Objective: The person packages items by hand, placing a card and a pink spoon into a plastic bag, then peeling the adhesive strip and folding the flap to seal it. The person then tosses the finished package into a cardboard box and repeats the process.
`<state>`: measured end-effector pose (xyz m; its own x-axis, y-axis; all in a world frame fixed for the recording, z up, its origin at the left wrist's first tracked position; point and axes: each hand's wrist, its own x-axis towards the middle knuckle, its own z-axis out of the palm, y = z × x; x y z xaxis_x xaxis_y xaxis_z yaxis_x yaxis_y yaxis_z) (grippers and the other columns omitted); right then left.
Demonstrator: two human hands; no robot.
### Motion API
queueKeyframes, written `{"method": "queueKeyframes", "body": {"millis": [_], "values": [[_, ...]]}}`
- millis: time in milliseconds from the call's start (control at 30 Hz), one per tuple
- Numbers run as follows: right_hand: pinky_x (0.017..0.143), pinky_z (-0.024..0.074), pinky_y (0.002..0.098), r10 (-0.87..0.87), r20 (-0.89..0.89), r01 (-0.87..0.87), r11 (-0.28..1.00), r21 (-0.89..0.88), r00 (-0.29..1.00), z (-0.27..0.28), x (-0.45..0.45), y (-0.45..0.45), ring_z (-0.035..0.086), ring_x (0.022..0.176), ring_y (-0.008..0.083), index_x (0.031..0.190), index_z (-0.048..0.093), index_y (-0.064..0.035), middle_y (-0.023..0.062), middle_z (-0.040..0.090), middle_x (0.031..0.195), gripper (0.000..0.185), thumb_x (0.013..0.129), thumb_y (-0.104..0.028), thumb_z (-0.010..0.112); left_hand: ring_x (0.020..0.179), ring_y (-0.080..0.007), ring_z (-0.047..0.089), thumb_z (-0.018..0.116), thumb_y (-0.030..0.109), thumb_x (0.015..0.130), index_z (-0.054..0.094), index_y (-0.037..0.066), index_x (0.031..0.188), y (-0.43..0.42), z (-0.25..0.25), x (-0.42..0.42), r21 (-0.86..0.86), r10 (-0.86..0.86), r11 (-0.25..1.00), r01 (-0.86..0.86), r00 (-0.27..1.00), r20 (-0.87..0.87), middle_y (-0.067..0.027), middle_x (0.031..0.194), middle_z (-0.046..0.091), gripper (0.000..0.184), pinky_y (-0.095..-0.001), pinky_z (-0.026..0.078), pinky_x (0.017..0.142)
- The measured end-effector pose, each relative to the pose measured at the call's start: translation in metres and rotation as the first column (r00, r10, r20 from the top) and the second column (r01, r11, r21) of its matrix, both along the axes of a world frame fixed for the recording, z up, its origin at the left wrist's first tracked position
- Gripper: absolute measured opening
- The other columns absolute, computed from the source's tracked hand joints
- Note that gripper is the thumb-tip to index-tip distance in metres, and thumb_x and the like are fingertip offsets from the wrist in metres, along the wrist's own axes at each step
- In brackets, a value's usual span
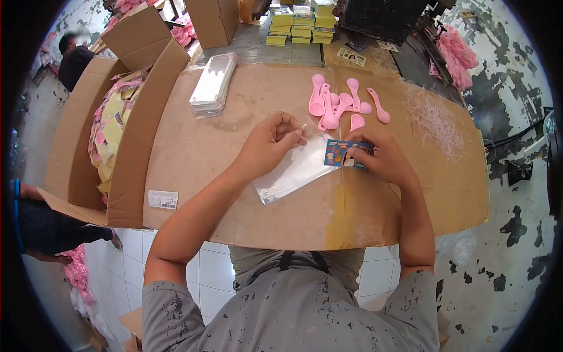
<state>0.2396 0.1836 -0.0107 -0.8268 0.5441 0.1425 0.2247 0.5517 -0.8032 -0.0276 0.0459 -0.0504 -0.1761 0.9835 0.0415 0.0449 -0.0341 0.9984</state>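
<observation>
My left hand (274, 141) is closed on the top edge of a clear plastic bag (291, 176), which lies slanting on the cardboard-covered table. My right hand (375, 155) grips a small blue printed card (335, 154) with colourful pictures, held over the bag's right side. Just beyond the hands lies a loose group of pink plastic spoons (331, 117), with one spoon (379, 107) apart on the right. A stack of clear bags (213, 85) rests at the back left of the cardboard.
An open carton (126, 170) of packed pieces stands left. Stacks of yellow-edged cards (301, 26) are at the back. Shredded clear strips (435, 120) lie right. A white label (163, 199) is near the left edge. Other people are at the far left.
</observation>
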Motion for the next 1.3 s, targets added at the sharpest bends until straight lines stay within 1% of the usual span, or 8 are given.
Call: {"method": "queueKeyframes", "body": {"millis": [33,133,433,733,833,1033,1167,1300], "values": [[0.077,0.0521,0.0295,-0.016,0.066,0.008,0.993,0.119,0.998,-0.003,-0.003,-0.001,0.064,0.084,0.0103,0.116,0.070,-0.0018,0.0036,0.070,0.095,0.025,0.092,-0.009,0.074,0.085,-0.0137,0.069,0.069,0.012,0.100,0.057,0.004,0.128,-0.001,0.006,-0.001,-0.024,-0.030,0.999,0.034,0.988,0.153,-0.0090,0.104,0.075,0.032,-0.0292,0.054,0.078],[0.079,0.0532,0.0290,-0.026,0.038,0.026,1.000,-0.012,0.999,0.001,-0.006,-0.004,0.065,0.087,0.0103,0.118,0.069,-0.0018,0.0022,0.070,0.098,0.025,0.095,-0.010,0.072,0.084,-0.0127,0.071,0.071,0.013,0.099,0.049,0.004,0.139,-0.005,0.017,-0.003,-0.053,-0.099,0.993,0.107,0.987,0.128,-0.0102,0.101,0.077,0.047,-0.0269,0.054,0.078],[0.085,0.0529,0.0270,-0.168,-0.395,0.085,0.972,-0.219,0.903,-0.003,-0.017,-0.011,0.066,0.097,0.0106,0.125,0.066,0.0009,0.0043,0.070,0.105,0.030,0.096,-0.004,0.070,0.083,-0.0124,0.072,0.076,0.009,0.095,0.046,0.000,0.143,-0.007,0.016,0.010,-0.038,-0.122,0.991,0.131,0.977,0.174,-0.0159,0.102,0.079,0.057,-0.0264,0.056,0.076],[0.079,0.0508,0.0284,0.098,-0.163,-0.071,0.983,0.167,0.982,-0.002,-0.019,-0.015,0.061,0.090,0.0095,0.133,0.067,-0.0075,0.0041,0.069,0.103,0.042,0.092,-0.003,0.074,0.096,-0.0104,0.072,0.072,0.004,0.097,0.051,-0.001,0.142,-0.012,0.017,0.021,0.025,-0.204,0.979,0.203,0.976,0.077,-0.0122,0.104,0.078,0.050,-0.0245,0.054,0.081],[0.077,0.0516,0.0288,0.000,-0.249,-0.025,0.995,-0.099,0.969,-0.004,-0.032,-0.035,0.062,0.089,0.0091,0.133,0.067,-0.0062,0.0036,0.069,0.102,0.042,0.092,-0.004,0.075,0.099,-0.0095,0.070,0.071,0.003,0.098,0.054,0.000,0.141,-0.014,0.014,0.026,0.080,-0.243,0.966,0.245,0.969,-0.033,-0.0111,0.105,0.077,0.047,-0.0244,0.054,0.083],[0.082,0.0552,0.0310,-0.151,-0.318,0.054,0.954,-0.295,0.936,-0.018,-0.028,-0.028,0.067,0.090,0.0129,0.115,0.071,-0.0033,0.0052,0.072,0.098,0.021,0.094,-0.008,0.073,0.093,-0.0101,0.071,0.071,0.003,0.099,0.051,-0.001,0.143,-0.014,0.022,0.026,0.070,-0.116,0.992,0.106,0.983,0.143,-0.0113,0.106,0.076,0.049,-0.0244,0.055,0.080],[0.090,0.0542,0.0362,0.130,-0.241,-0.068,0.966,0.249,0.962,-0.009,-0.031,-0.010,0.068,0.088,0.0194,0.105,0.074,-0.0023,0.0072,0.073,0.094,0.017,0.098,-0.017,0.068,0.091,-0.0083,0.071,0.069,0.005,0.100,0.057,-0.002,0.138,-0.015,0.024,0.024,0.021,-0.127,0.992,0.126,0.990,0.055,-0.0103,0.106,0.076,0.041,-0.0218,0.056,0.076],[0.092,0.0521,0.0349,-0.412,-0.015,0.404,0.884,0.236,0.911,-0.002,-0.014,0.063,0.068,0.100,0.0237,0.116,0.073,0.0000,0.0137,0.074,0.109,0.029,0.098,-0.023,0.068,0.088,-0.0059,0.069,0.068,0.005,0.101,0.064,-0.002,0.131,-0.014,0.024,0.022,-0.028,-0.079,0.996,0.083,0.989,0.122,-0.0084,0.104,0.077,0.031,-0.0220,0.054,0.068]]}}
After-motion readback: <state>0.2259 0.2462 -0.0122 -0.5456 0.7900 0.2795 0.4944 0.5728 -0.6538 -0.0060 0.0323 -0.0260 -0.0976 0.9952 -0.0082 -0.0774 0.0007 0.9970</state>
